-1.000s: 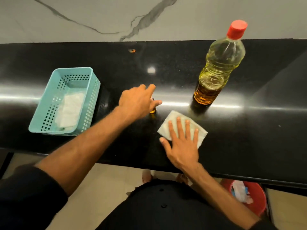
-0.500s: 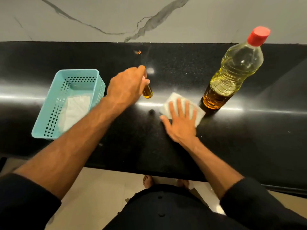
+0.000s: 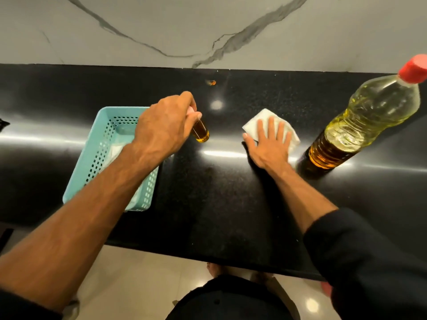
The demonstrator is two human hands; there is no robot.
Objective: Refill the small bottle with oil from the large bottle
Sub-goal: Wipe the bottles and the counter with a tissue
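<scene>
Where black counter [image 3: 219, 204] meets veined marble wall [image 3: 208, 26], left grip [image 3: 165, 125] pinching small bottle [image 3: 200, 132] (right grip [image 3: 269, 146] spread)

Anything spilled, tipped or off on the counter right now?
No spill shows. The right hand lies flat on a white tissue on the black counter. The large oil bottle stands capped. The left hand holds the small bottle tilted.

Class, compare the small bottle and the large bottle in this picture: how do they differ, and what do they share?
The small bottle is gripped at its top by the left hand, off the counter; the large bottle stands on the counter untouched. The large bottle's red cap shows; the small bottle's top is hidden by the fingers. The large bottle is far bigger. Both are clear and hold golden oil.
</scene>
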